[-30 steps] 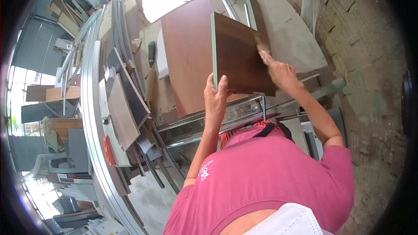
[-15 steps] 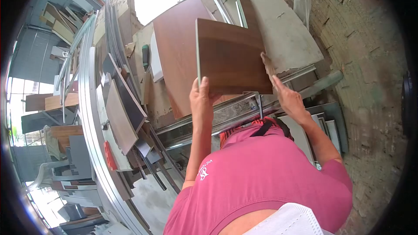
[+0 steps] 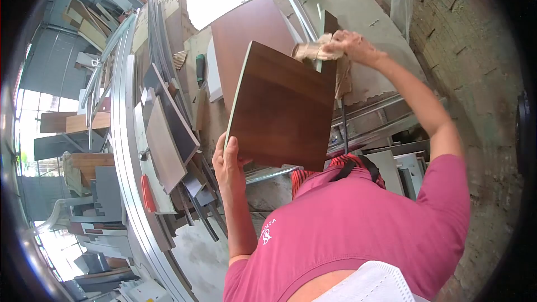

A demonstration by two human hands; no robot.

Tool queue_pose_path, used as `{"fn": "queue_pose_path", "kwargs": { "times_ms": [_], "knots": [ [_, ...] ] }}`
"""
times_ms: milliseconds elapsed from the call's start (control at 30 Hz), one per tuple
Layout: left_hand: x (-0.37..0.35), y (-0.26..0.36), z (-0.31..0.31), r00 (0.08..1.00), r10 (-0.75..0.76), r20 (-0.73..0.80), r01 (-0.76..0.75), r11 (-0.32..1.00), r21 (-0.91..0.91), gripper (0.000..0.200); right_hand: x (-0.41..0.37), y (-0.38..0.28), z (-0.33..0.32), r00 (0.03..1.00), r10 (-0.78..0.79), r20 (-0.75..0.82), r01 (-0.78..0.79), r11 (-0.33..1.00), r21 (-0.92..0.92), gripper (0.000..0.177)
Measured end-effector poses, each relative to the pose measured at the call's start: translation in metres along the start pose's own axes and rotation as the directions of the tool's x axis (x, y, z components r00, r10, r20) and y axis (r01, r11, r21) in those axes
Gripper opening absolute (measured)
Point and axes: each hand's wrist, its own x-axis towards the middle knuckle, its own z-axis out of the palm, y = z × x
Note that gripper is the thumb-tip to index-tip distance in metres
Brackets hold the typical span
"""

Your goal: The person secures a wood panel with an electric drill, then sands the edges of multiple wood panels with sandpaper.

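Observation:
A dark brown wood-grain board (image 3: 282,109), with a notch cut from its top edge, is held up tilted in front of me. My left hand (image 3: 228,159) grips its lower left corner, thumb on the face and fingers behind. At the notch, my right hand (image 3: 358,47) is closed around a crumpled beige rag (image 3: 316,50), which lies against the board's upper edge and is partly blurred. Behind the board, a larger reddish-brown panel (image 3: 251,31) lies on the worktable (image 3: 363,5).
A green-and-black handled tool (image 3: 200,68) lies left of the larger panel. Offcut boards (image 3: 165,137) and a red object (image 3: 148,193) lie further left, beside long metal rails (image 3: 120,128). A brick wall (image 3: 453,28) stands on the right.
My right hand has moved with the rag from the board's right edge up to the notch. My left hand has lowered the board slightly and tilted it, shifting left.

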Motion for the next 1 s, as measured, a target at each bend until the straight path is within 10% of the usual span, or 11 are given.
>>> {"fn": "queue_pose_path", "kwargs": {
  "times_ms": [233,433,500,1000],
  "knots": [
    [-0.012,-0.043,-0.037,0.996,-0.015,-0.085,0.012,0.999,-0.036,0.033,0.033,0.081,0.030,0.868,0.471,-0.157,-0.494,0.854,-0.165,0.037],
    [-0.007,-0.118,-0.080,0.963,-0.261,-0.060,0.203,0.857,-0.473,0.027,-0.005,0.042,0.041,0.732,0.667,-0.140,-0.645,0.744,0.177,0.037],
    [-0.007,-0.134,-0.090,0.961,-0.276,0.014,0.240,0.810,-0.535,0.024,-0.012,0.010,0.031,0.633,0.768,0.100,-0.755,0.584,0.297,0.040],
    [-0.010,-0.158,-0.060,0.899,-0.437,-0.007,0.301,0.630,-0.716,0.023,-0.113,-0.173,-0.042,0.752,0.462,0.470,-0.651,0.411,0.638,0.032]
  ]
}}
